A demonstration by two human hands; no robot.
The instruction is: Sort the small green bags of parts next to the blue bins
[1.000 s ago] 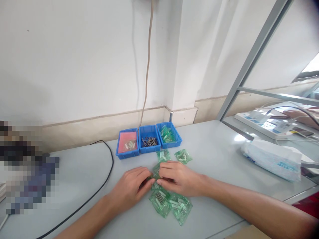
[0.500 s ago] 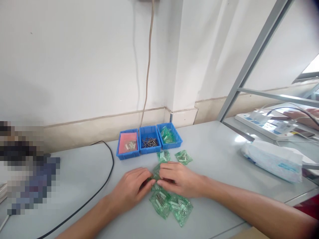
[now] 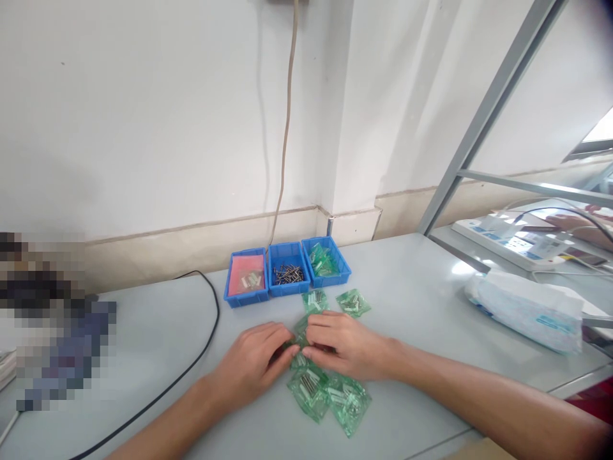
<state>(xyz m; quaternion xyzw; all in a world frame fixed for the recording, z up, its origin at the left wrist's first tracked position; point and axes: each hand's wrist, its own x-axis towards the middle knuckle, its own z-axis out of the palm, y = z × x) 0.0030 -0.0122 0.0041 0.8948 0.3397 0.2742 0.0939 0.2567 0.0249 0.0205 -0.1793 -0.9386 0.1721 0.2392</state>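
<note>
My left hand (image 3: 261, 358) and my right hand (image 3: 338, 342) come close together over the table, both with curled fingers. Between them is a green plastic bag (image 3: 300, 330), pinched at its edges and partly covered by my fingers. Just below lie more green bags: one with dark screws (image 3: 309, 386) and one with pale and metal parts (image 3: 348, 402). Beyond my hands rest another green bag (image 3: 314, 299) and, to its right, a green bag of small parts (image 3: 353, 301).
Three blue bins stand at the back: a left bin (image 3: 246, 298) with a pink sheet and pale pieces, a middle bin (image 3: 286, 247) of screws, a right bin (image 3: 341, 259) of green bags. A black cable (image 3: 191, 365) curves at left. A tissue pack (image 3: 527, 313) lies right, near a metal frame (image 3: 488, 118).
Both hands keep almost the same place and grip on the green bag. The view has shifted very slightly.
</note>
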